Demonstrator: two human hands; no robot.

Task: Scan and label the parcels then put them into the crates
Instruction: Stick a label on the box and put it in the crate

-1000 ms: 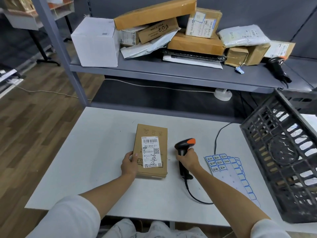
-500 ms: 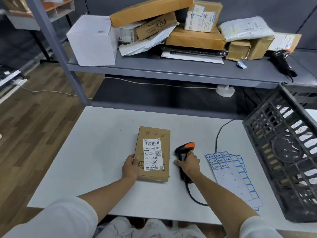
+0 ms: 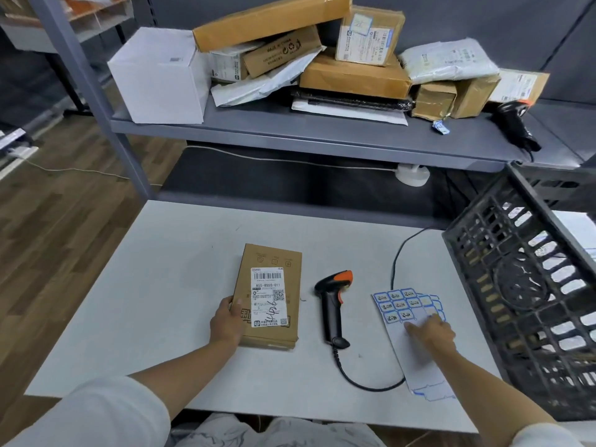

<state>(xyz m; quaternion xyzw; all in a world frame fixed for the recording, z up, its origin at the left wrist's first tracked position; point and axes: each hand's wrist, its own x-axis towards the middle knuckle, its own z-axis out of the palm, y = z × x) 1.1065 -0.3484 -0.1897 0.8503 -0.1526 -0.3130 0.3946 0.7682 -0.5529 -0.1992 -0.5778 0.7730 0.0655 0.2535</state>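
— What changed since a second ago?
— The right hand [image 3: 430,333] has let go of the scanner [image 3: 333,306], which now lies on the tabletop [image 3: 167,285], and has moved onto the sticker sheet [image 3: 409,317].
— Its fingers?
— Stretched loosely, tips touching the sheet; they hold nothing.
— And the left hand [image 3: 227,321]?
— Fingers curled on the left edge of the parcel [image 3: 269,298], which lies flat, label up, just left of the scanner. The black crate [image 3: 529,291] stands tilted at the right.
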